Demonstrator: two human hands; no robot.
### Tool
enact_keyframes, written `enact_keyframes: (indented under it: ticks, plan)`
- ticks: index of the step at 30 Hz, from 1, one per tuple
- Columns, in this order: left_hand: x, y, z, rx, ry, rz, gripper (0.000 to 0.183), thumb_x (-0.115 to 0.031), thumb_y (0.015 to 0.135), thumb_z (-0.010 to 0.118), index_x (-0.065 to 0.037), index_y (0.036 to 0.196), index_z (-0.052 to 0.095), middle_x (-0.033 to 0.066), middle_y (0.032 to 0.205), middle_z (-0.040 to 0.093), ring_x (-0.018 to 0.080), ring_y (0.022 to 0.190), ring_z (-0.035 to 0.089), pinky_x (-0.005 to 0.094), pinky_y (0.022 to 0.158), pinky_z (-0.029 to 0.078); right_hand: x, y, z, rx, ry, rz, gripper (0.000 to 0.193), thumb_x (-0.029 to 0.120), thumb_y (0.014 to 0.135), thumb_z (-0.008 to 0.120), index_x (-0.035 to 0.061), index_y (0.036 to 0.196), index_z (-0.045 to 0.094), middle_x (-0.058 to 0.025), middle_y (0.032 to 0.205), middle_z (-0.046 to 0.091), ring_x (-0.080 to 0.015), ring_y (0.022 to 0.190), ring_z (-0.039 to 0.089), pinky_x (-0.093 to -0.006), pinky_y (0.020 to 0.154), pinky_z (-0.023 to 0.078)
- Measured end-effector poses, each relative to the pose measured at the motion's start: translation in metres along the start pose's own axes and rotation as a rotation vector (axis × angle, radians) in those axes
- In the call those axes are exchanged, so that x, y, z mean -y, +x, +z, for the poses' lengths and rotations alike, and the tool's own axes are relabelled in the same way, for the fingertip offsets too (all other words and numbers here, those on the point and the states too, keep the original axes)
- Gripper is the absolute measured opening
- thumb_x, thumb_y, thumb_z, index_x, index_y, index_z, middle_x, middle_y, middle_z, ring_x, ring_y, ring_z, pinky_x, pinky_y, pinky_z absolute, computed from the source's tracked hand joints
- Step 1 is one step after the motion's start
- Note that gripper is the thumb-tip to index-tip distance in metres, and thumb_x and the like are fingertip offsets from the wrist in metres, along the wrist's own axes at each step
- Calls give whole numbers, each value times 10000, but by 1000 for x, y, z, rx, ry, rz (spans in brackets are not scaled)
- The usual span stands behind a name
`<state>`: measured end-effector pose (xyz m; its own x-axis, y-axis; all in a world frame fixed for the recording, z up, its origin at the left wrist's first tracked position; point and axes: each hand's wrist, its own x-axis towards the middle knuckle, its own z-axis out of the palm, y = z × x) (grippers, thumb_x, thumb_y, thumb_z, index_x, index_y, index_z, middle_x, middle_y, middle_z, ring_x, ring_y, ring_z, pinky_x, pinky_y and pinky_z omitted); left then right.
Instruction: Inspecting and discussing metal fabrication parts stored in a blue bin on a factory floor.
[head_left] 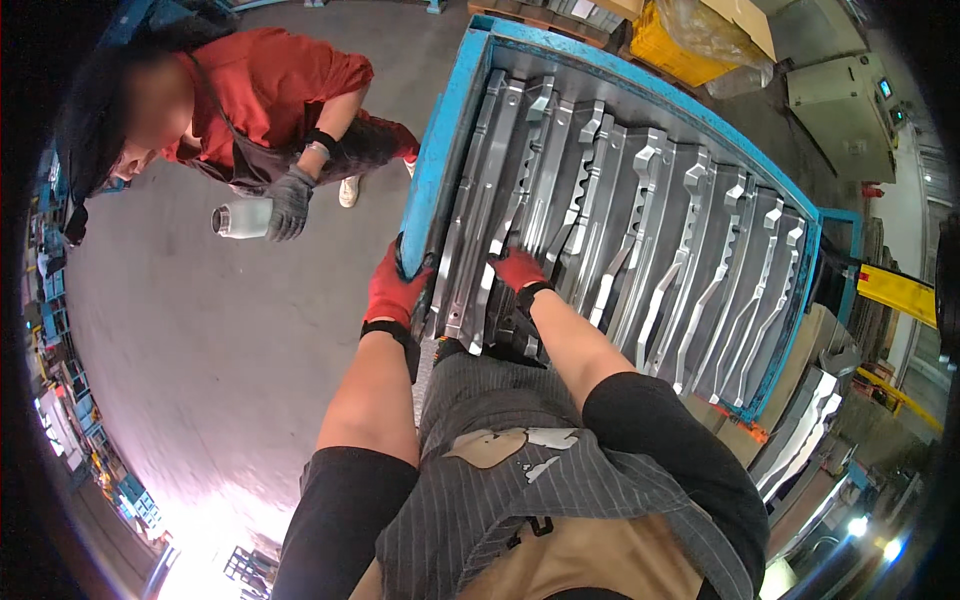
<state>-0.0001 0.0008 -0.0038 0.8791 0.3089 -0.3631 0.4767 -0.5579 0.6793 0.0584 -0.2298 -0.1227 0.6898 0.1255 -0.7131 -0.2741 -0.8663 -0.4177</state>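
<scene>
My left hand (395, 285), in a red glove with dark fingertips, is closed round the near left corner of a blue metal bin (425, 185). The bin holds several long, silvery stamped metal parts (640, 215), standing side by side in rows with notched and bent edges. My right hand (518, 268), also red-gloved, reaches over the bin's near side. Its fingers are closed on the edge of a stamped metal part (497, 225) toward the bin's left end. Both wrists wear black bands. The fingertips of my right hand are partly hidden among the parts.
At the left, a person in red (270, 85) leans in, holding a translucent bottle (242, 218) in a grey-gloved hand (290, 203). Beyond the bin lie a yellow crate (675, 45) and pale cabinet (840, 110). More metal parts (805, 430) and a yellow bar (897, 293) are at right.
</scene>
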Motion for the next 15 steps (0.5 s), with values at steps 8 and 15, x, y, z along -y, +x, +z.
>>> enact_keyframes:
  ticks: [8, 15]
  plan:
    - [8, 1, 2, -12, -39, 39, 758, -317, 682, 766, -111, 1316, 406, 209, 1105, 597, 387, 1038, 559, 423, 874, 453, -51, -18, 25, 258, -143, -108, 636, 553, 802, 525, -1, 1104, 599, -251, 1149, 573, -397, 1062, 547, -446, 905, 435]
    - [10, 2, 4, -28, -60, 38, 729, -324, 688, 759, -100, 1301, 434, 199, 1114, 604, 351, 1050, 577, 397, 886, 453, -113, -57, 25, 342, -169, -99, 521, 447, 791, 575, -6, 1046, 620, -246, 1101, 596, -384, 1044, 563, -443, 899, 441]
